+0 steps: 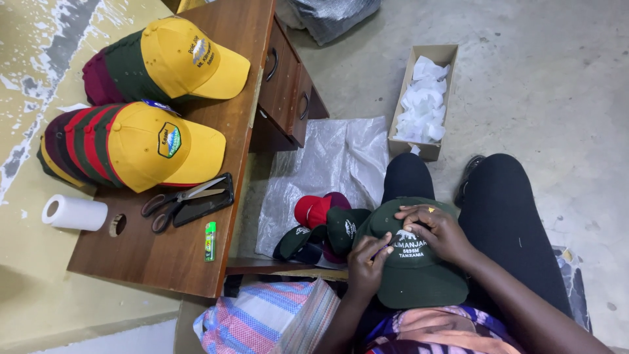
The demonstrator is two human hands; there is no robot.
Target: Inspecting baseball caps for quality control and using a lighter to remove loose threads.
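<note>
While seated, dark green cap (413, 275) on lap, brim toward body. Left hand (367, 262) pinching small item at embroidered front, item too small to tell. Right hand (438, 229) flat on crown, fingers curled, pressing cap down. More caps (321, 226) piled on plastic sheet (341, 151) just beside knee. On wooden desk (170, 262): yellow-brimmed cap stacks (164, 141), scissors (177, 200), tissue roll (73, 213), green lighter (209, 241). Cardboard box (422, 92) with white scraps on floor.

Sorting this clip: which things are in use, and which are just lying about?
In use: green cap, left hand, right hand.

Lying about: stacked yellow caps, scissors, phone, lighter, tissue roll, caps on plastic sheet, box of paper.
</note>
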